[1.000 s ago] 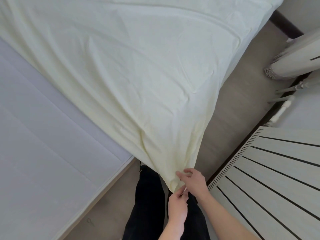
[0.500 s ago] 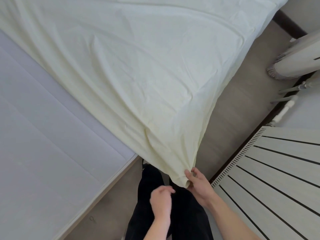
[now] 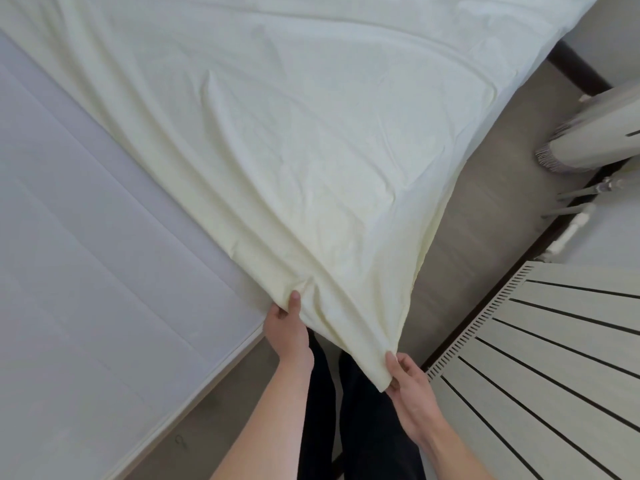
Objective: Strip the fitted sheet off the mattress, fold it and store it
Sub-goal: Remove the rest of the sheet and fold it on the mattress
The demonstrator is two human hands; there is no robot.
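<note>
Only the head view here. The fitted sheet (image 3: pixel 294 140) is already off the near corner of the mattress (image 3: pixel 86 254) and runs away up and to the right, so the pull has to come back toward the person's legs. Left hand (image 3: pixel 289 332) pinches the edge with thumb on top; right hand (image 3: pixel 410 384) pinches the loose corner tip, nearest the body. Far corners are out of frame, so probably still hooked on.
</note>
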